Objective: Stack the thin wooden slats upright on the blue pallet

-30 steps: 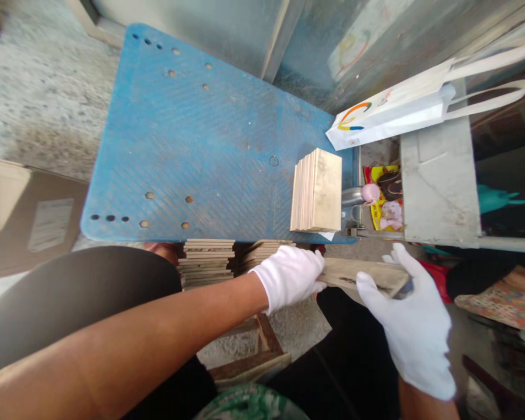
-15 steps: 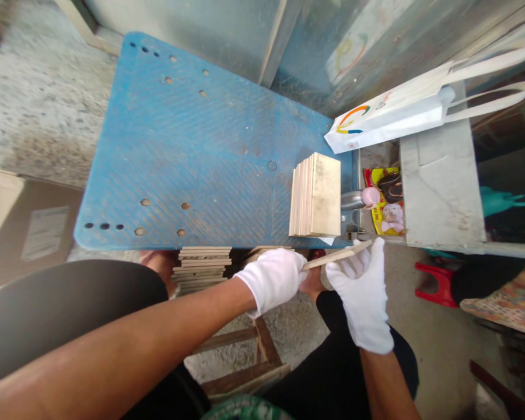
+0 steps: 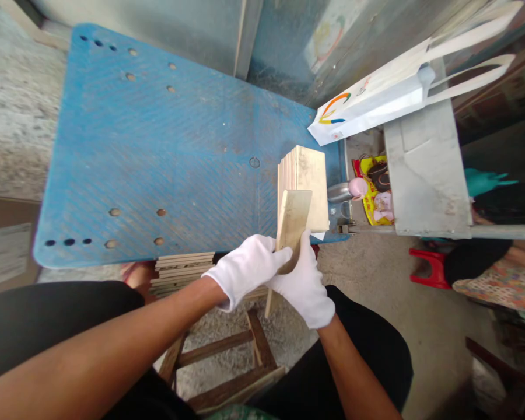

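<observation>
My left hand (image 3: 250, 267), in a white glove, is closed on the left edge of a thin wooden board (image 3: 296, 214), its thumb across the face. From the right, my right hand (image 3: 305, 287), gloved the same way, wraps round the lower part of this board. The board is held upright and slightly tilted at the table's near edge; its lower end shows below my hands. Just behind it, a stack of similar boards (image 3: 312, 178) stands on edge on the blue plastic table (image 3: 192, 157), partly covered by the held board.
More boards (image 3: 181, 268) are piled below the table's near edge. To the right are a white bag (image 3: 376, 108), a flask with a pink lid (image 3: 342, 190) and a grey metal surface (image 3: 429, 175). A wooden frame (image 3: 227, 348) stands between my legs; another person sits near a red stool (image 3: 429, 269).
The board has turned from nearly level to upright and moved left, in front of the stack. My right hand has come in close to my left. The view has shifted somewhat.
</observation>
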A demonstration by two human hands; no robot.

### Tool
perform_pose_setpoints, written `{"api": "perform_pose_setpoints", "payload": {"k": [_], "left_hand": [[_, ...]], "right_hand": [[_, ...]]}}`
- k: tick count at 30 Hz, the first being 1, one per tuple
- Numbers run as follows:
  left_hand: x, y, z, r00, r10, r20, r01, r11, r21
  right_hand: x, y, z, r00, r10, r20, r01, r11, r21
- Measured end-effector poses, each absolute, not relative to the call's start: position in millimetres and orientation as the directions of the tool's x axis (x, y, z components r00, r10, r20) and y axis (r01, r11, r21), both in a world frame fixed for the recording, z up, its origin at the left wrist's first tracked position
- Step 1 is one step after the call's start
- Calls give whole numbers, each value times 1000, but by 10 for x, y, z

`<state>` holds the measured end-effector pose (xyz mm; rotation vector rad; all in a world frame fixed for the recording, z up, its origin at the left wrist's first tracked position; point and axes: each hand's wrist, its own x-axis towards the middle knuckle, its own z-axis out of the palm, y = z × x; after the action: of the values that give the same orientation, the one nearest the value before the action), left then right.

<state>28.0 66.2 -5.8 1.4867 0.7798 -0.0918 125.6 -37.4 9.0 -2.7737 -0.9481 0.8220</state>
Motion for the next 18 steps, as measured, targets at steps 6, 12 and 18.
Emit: {"api": "perform_pose_setpoints", "payload": {"k": [6, 12, 18], "left_hand": [[292, 679, -17, 756, 414, -507, 485, 165, 859], [292, 745, 265, 838, 363, -408, 350, 215, 912], [281, 794, 339, 846, 407, -343, 318, 130, 939]], "right_hand": [[1266, -282, 186, 651, 569, -502, 521, -816, -249], [1394, -276, 239, 636, 620, -459, 428, -779, -459], [1755, -300, 276, 624, 709, -328, 304, -607, -734]]}}
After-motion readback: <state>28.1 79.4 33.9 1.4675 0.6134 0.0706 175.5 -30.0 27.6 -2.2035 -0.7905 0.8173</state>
